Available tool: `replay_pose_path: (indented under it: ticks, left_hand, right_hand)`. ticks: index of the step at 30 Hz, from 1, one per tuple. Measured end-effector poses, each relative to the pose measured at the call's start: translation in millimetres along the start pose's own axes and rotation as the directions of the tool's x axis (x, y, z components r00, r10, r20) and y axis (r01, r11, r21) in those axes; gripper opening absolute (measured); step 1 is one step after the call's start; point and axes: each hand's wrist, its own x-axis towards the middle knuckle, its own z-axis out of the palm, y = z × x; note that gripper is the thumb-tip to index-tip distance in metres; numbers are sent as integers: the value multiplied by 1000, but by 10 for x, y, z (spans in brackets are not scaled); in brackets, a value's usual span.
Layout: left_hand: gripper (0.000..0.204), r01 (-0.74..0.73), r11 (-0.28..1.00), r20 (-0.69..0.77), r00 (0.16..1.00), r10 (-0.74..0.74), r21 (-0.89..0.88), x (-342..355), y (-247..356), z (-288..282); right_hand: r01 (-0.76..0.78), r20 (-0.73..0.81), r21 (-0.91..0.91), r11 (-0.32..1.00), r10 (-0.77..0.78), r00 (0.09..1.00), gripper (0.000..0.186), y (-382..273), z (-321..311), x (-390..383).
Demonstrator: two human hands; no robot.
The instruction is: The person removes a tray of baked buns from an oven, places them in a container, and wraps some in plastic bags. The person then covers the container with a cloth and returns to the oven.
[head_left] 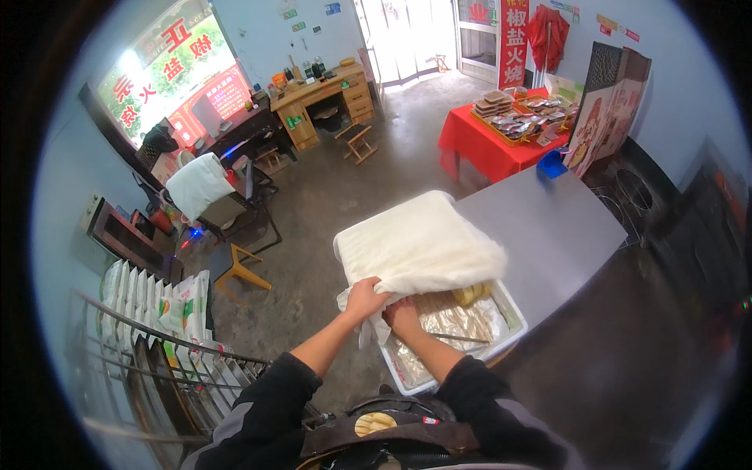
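A thick white cloth (415, 239) covers the far part of a white foam box (513, 309) on the near end of the table. My left hand (366, 298) is closed on the cloth's near left edge. Just right of it, my right hand (403, 316) reaches to the cloth's folded edge over the box's left side; its fingertips are hidden there. Clear crinkled plastic film (439, 317) lines the box. Yellowish round flatbreads (472, 294) show at the cloth's right edge. A thin dark stick-like tool (458, 338) lies across the film, partly hidden by my right forearm.
The grey tabletop (552, 227) stretches right, with a blue scoop-like container (551, 164) at its far edge. Beyond stands a red-covered table (486, 141) with trays of packets. A metal rack (204, 345), white sacks (149, 301) and a stool (233, 269) stand left.
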Motion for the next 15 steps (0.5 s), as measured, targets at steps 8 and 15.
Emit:
replay_pose_path:
  ticks: [8, 15]
  left_hand:
    - [51, -314, 921, 31, 948, 316, 230, -693, -162, 352]
    - [57, -386, 836, 151, 922, 356, 390, -944, -291, 449]
  right_hand:
    - [191, -10, 204, 960, -193, 981, 29, 271, -730, -681]
    - [-32, -323, -81, 996, 4, 947, 40, 1195, -1575, -675]
